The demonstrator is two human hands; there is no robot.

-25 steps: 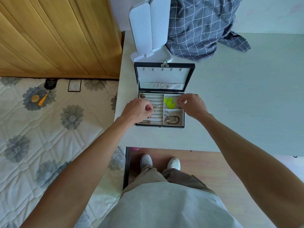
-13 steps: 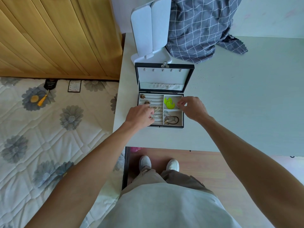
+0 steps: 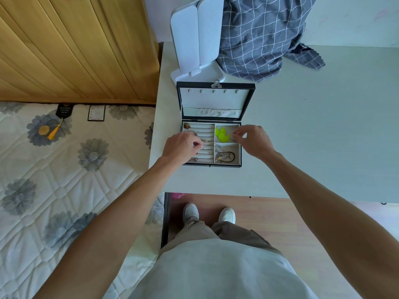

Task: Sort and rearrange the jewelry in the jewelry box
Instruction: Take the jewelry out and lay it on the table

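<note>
Box [image 3: 211,164] open on tabletop [image 3: 302,137], near its front-left corner, lid [image 3: 214,100] standing up at the far side. Tray split in two: ring rolls [image 3: 206,131] on the left half, ridges running left to right; square compartments on the right half, stacked far to near. Left hand [image 3: 180,147] over the near-left part of the rolls, fingertips pinched together on a thin metal piece [image 3: 206,142] lying across the middle rolls; too small to tell whether chain or earring, and grip itself not fully confirmed. Right hand [image 3: 253,140] over the box's right edge, thumb and forefinger drawn together just right of the green pieces [image 3: 222,134] in the far compartment; something fine possibly held between them, cannot tell. Green pieces apart from those fingers, not touched. Cord loop [image 3: 226,156] with small metal items in the near compartment, below and left of the right hand, untouched. Gold item [image 3: 186,125] alone at the far-left corner of the rolls, beyond the left hand. Judgement: thin piece lies with its long axis left to right, along the rolls and toward the central divider, between both hands but much nearer the left; seating it in a slot, or carrying it rightward over the divider, falls to the left hand, with the right well placed to receive. Snagging on neighbouring pieces likely if lifted fast.
</note>
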